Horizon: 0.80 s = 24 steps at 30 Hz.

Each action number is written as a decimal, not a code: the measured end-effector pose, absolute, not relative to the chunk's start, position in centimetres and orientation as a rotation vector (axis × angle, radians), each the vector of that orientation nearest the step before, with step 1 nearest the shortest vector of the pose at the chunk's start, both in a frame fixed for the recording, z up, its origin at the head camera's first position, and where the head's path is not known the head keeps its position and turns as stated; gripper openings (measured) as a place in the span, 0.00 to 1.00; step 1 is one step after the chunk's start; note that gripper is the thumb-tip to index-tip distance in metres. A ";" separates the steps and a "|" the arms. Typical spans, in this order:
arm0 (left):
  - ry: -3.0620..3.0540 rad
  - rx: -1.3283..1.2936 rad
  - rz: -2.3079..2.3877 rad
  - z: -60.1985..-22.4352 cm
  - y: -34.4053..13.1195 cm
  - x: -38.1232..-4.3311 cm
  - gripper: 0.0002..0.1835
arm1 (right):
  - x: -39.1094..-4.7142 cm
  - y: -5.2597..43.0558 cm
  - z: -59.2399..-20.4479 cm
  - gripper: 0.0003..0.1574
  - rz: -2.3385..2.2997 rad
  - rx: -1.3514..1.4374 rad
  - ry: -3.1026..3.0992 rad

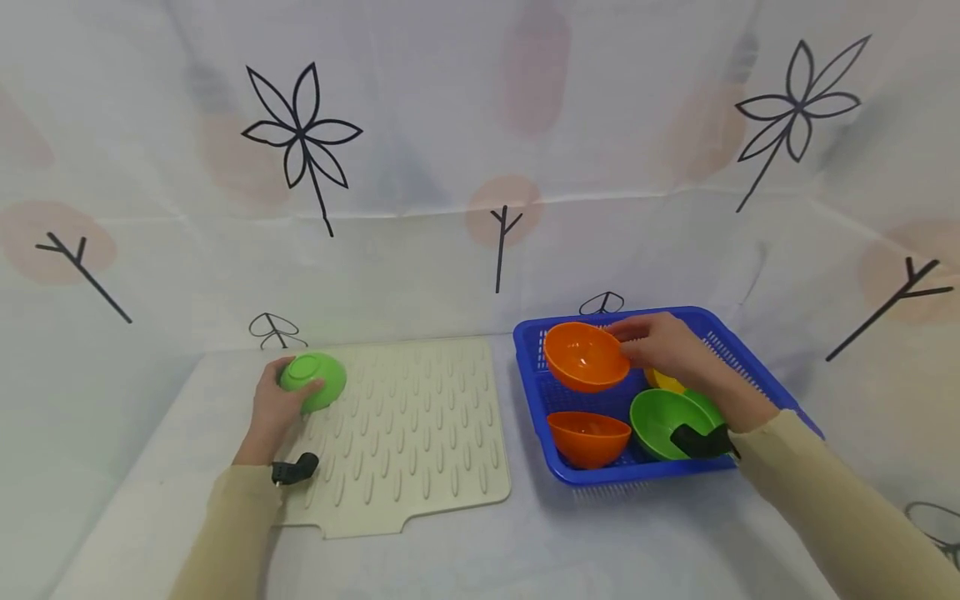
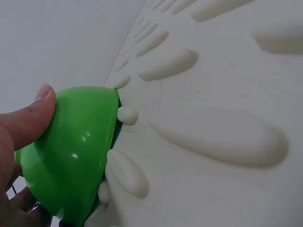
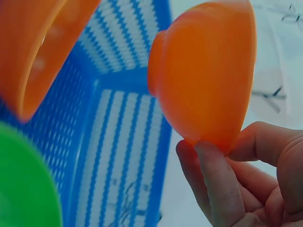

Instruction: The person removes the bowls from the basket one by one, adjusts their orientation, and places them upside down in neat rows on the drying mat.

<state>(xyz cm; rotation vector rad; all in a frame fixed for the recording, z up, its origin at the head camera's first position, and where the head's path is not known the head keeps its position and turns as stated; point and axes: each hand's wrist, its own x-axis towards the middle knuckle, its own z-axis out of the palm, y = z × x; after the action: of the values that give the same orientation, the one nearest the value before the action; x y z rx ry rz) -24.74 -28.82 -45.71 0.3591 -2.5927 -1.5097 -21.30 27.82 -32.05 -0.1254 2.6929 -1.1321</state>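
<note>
My left hand [image 1: 273, 404] grips an upside-down green bowl [image 1: 315, 379] at the far left corner of a cream ribbed drying mat [image 1: 405, 433]. In the left wrist view, the rim of the green bowl [image 2: 71, 151] meets the mat's raised ridges, the thumb [image 2: 35, 116] lying across its side. My right hand [image 1: 667, 346] pinches an orange bowl [image 1: 585, 358] by its rim, above a blue basket [image 1: 558, 471]. The right wrist view has the orange bowl [image 3: 203, 71] between thumb and fingers. Inside the basket are another orange bowl [image 1: 588, 437] and a green bowl [image 1: 663, 421].
A yellow item [image 1: 663, 381] lies partly hidden under my right hand in the basket. A white cloth with plant drawings [image 1: 420, 267] covers the table and rises behind it. A gap of white tabletop [image 1: 517, 417] separates mat and basket.
</note>
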 end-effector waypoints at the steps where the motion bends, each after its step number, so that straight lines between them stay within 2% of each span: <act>1: -2.597 0.355 -1.509 -45.8 -28.8 -24.8 0.48 | -21.1 27.4 -31.9 0.30 -1.134 -0.128 2.688; 12: -2.602 0.346 -1.499 -45.4 -29.0 -24.6 0.48 | -18.8 23.3 -30.5 0.24 -1.224 -0.229 2.739; 24: -2.621 0.356 -1.479 -45.3 -28.9 -24.8 0.49 | -16.6 18.6 -31.6 0.20 -1.302 -0.294 2.815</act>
<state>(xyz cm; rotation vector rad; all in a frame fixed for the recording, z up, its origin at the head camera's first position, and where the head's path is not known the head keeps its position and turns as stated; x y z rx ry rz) -24.75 -28.88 -45.25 0.3559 -2.6207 -1.4790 -16.58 18.63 -31.65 -0.2939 2.8150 -1.3018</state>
